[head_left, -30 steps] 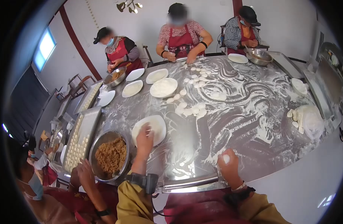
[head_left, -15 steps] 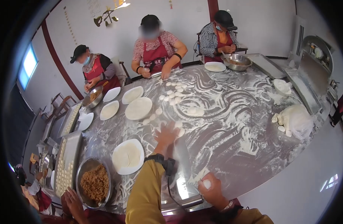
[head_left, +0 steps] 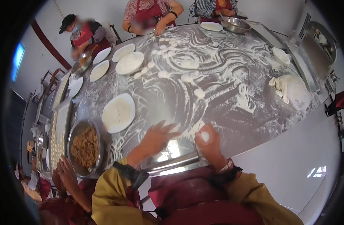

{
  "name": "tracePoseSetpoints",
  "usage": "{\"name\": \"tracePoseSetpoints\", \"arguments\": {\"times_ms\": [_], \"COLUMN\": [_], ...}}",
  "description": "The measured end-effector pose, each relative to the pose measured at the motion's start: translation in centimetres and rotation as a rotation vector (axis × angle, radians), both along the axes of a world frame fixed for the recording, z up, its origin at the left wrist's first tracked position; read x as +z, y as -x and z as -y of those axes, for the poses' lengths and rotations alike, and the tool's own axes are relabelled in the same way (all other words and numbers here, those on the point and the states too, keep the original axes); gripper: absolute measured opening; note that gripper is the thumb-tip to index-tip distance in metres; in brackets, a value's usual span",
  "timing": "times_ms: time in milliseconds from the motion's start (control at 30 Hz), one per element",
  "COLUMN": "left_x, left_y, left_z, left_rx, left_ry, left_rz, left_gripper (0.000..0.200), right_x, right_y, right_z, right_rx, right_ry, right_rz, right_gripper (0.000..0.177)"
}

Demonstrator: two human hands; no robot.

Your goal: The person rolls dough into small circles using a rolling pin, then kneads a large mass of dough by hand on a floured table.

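My left hand (head_left: 156, 139) is low over the floured metal table (head_left: 228, 131), near its front edge, fingers spread and slightly blurred. Nothing shows in its grasp. To its right, my right hand (head_left: 210, 145) is closed around a small white round lump (head_left: 205, 136) that looks like dough; the fingers hide part of it. Beyond both hands lies a flattened dough piece (head_left: 199, 93). A square white plate (head_left: 131, 107) left of my left hand bears thin round dough wrappers (head_left: 117, 113).
At left stand a steel bowl (head_left: 100, 157) of brown filling and a tray (head_left: 64, 112) with rows of small pieces. A neighbour's hands (head_left: 67, 174) rest beside them. A large dough mass (head_left: 290, 90) lies at right. Co-workers sit across the table.
My left hand has drawn back toward me from the dough pieces mid-table, now close to my right hand. My right hand still holds the white lump. The view has tilted down.
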State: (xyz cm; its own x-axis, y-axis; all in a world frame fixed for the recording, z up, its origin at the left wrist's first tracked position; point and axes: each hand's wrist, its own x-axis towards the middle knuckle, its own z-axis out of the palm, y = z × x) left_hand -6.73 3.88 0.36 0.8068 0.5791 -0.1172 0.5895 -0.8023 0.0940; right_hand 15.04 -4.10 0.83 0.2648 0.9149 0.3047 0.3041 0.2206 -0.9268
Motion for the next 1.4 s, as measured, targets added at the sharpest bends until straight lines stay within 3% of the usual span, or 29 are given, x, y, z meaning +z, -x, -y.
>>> {"name": "tracePoseSetpoints", "arguments": {"times_ms": [67, 200, 300, 400, 500, 633, 667, 800, 900, 967, 1033, 1133, 1233, 1333, 1400], "left_x": [0.8, 0.8, 1.9, 0.1, 0.7, 2.1, 0.2, 2.7, 0.2, 0.0, -0.8, -0.2, -0.5, 0.1, -0.2], "left_y": [2.0, 3.8, 4.1, 2.2, -1.0, -1.5, -0.4, 1.6, 0.6, -1.7, -3.5, -4.3, -4.6, -5.7, -6.2], "left_z": [1.4, 3.0, 4.1, 3.2, 3.1, 3.2, 2.8, 4.8, 5.3, 5.5, 5.0, 4.4, 4.4, 4.0, 3.9], "left_rx": [0.051, 0.458, 0.52, 0.349, 0.19, 0.273, 0.31, 0.698, 0.51, 0.382, 0.391, 0.466, 0.438, 0.486, 0.509], "left_ry": [0.042, -0.032, -0.057, 0.086, 0.064, 0.02, -0.011, 0.444, 0.643, 0.515, 0.4, 0.474, 0.502, 0.331, 0.314], "left_rz": [0.081, 0.336, 0.557, 0.569, 0.384, 0.157, 0.233, 0.384, 0.564, 0.588, 0.607, 0.487, 0.536, 0.503, 0.578], "left_gripper": [0.068, 0.051, 0.044, 0.046, 0.039, 0.02, 0.016, 0.013, 0.017, 0.019, 0.017, 0.016, 0.01, 0.01, 0.012], "right_x": [-0.9, -1.2, -1.5, -1.5, -1.3, -1.8, -2.1, -1.5, -0.6, 0.0, 0.8, 3.8, 3.1, -1.2, -0.7], "right_y": [0.0, 0.0, -0.1, 0.0, 0.0, -0.2, -0.3, -0.3, -0.1, -0.1, -0.2, 0.2, 0.7, 1.4, 1.8], "right_z": [-0.2, -0.3, -0.4, -0.4, -0.4, 0.1, 0.3, 0.8, 1.0, 1.0, 1.1, 2.7, 0.3, -5.2, -5.7], "right_rx": [0.015, 0.042, 0.043, 0.03, 0.037, 0.053, 0.041, 0.03, 0.048, 0.065, 0.08, 0.147, 0.059, 0.02, -0.008], "right_ry": [0.038, 0.055, 0.032, 0.014, 0.021, 0.016, -0.003, 0.014, 0.092, 0.1, 0.081, 0.022, -0.022, 0.04, 0.019], "right_rz": [-0.067, -0.147, -0.157, -0.129, -0.14, -0.172, -0.144, -0.14, -0.202, -0.186, -0.117, -0.007, 0.101, -0.021, 0.022], "right_gripper": [0.014, 0.014, 0.014, 0.014, 0.013, 0.013, 0.013, 0.013, 0.013, 0.013, 0.013, 0.014, 0.015, 0.015, 0.014]}}
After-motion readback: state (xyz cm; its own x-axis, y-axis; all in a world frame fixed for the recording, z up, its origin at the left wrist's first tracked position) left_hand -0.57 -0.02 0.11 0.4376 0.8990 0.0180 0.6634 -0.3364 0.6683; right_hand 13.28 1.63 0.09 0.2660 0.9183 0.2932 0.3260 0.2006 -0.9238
